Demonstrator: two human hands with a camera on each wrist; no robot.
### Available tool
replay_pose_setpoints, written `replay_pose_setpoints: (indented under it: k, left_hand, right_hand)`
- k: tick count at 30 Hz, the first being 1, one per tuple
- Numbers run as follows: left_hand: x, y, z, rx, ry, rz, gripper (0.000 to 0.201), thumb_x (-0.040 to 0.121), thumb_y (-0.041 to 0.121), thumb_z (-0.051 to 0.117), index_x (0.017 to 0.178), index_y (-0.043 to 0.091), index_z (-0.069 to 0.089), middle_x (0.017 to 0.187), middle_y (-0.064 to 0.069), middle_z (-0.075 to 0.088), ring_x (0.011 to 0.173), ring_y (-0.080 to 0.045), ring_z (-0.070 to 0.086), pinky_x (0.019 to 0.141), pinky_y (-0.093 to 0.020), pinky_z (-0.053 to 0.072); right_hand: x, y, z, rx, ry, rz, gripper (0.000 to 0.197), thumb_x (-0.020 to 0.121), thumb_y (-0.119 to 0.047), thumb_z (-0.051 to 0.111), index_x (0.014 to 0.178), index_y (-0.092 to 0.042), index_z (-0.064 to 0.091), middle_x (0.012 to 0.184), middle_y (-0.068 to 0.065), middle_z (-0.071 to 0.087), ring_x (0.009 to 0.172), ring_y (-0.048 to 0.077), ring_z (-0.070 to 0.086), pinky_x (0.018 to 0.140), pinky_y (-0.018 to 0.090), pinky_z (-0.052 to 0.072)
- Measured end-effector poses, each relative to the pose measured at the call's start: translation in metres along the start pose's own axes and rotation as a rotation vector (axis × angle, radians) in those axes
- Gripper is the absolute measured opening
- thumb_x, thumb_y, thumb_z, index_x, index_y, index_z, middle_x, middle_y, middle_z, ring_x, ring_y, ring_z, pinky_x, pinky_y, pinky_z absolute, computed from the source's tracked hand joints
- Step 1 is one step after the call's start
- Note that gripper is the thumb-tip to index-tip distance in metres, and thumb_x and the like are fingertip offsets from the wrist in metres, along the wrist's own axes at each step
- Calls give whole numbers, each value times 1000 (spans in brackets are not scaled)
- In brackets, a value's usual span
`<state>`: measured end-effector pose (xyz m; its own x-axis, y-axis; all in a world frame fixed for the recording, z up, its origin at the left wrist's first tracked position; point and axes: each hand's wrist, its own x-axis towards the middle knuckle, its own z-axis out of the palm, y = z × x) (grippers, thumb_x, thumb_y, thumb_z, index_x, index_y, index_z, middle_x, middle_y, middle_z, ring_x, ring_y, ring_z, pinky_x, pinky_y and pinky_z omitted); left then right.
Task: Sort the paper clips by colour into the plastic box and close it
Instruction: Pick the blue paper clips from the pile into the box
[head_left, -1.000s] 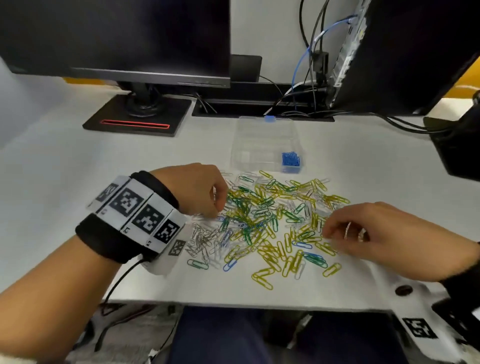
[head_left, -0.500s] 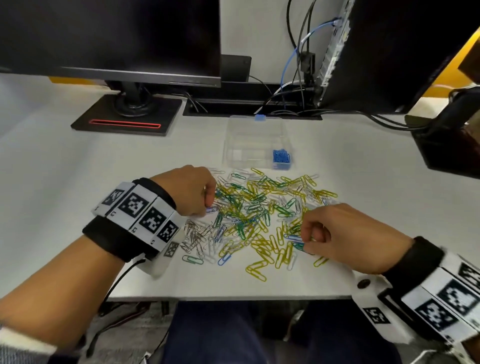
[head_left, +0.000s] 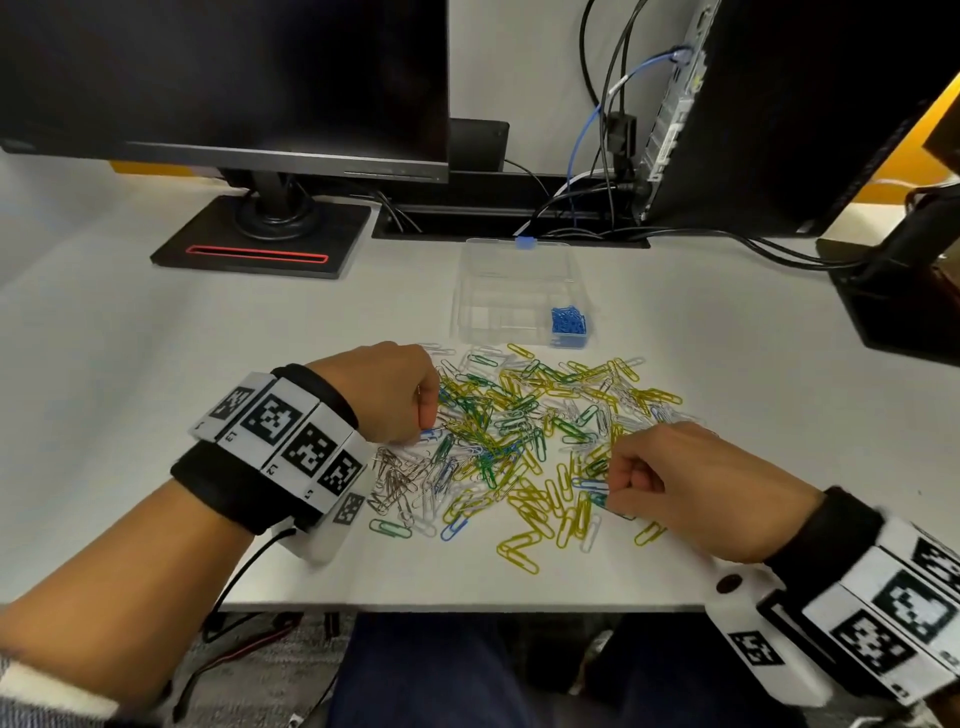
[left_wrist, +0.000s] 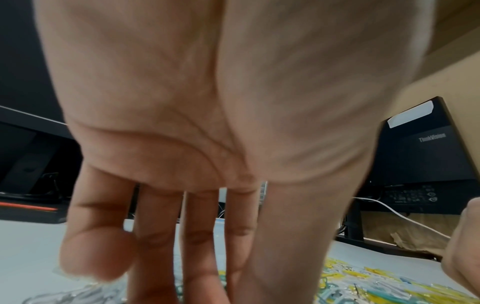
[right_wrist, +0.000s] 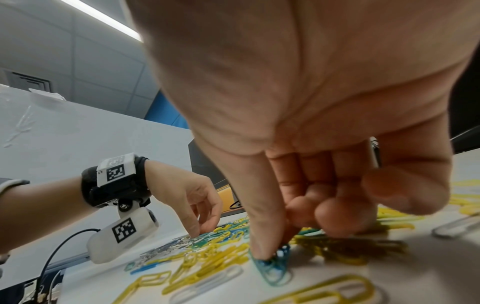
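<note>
While the loose paper clips (head_left: 524, 447) lie spread across the desk (head_left: 156, 364) in yellow, green, blue and silver, my right hand (head_left: 696, 488) sits at the pile's near right edge — its fingers curled in, the forefinger tip pressing a few blue clips (right_wrist: 275, 265) to the desk. My left hand (head_left: 384, 395) hangs over the pile's left edge, fingers loosely bent down, tips touching clips. Beyond the pile the clear plastic box (head_left: 519, 296) stands open, blue clips in its near right compartment.
</note>
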<state>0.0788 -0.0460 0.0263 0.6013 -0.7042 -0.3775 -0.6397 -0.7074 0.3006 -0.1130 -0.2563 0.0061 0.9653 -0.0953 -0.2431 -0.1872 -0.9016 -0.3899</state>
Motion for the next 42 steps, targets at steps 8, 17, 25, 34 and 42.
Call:
replay_pose_setpoints:
  k: [8,17,25,34,42]
  left_hand:
    - [-2,5,1,23,41,38,7,83,14,63,78,15,68,65,9,62,67,-16,60,68,-29,52]
    - [2,4,2,34,-15,10,12,90,14,58,87,6,67,64,11,61,64,-10,59,66,-28,51]
    - [1,-5,-9,7,34,15,7,88,23,67,83,18,68,75,5,66,68,-10,58,58,-22,42]
    - [3,-8,-11,-77,45,58,6,87,19,69,91,20,65,80,4,67,65,-8,55,56,-19,38]
    - [3,-11,-13,-83,101,97,9,83,18,73,83,25,67,72,10,64,65,-9,56,59,-22,40]
  right_hand:
    - [0,0,-3,47,47,-11,15,89,-31,65,75,-28,61,70,-9,61,65,5,54,62,22,47]
    - [-1,2,-5,55,82,-22,10,86,-28,64,77,-27,62,72,-9,64,66,3,56,63,18,48]
    - [1,4,-9,171,134,-65,14,84,-19,69,77,-28,61,71,-8,63,63,4,57,58,13,44]
    - [3,7,-12,331,179,-36,11,87,-20,69,93,-29,71,74,-7,69,68,6,63,69,22,53]
    - [4,6,-12,440,151,9,8,90,-10,60,84,-14,64,73,1,71,62,16,62,64,34,54]
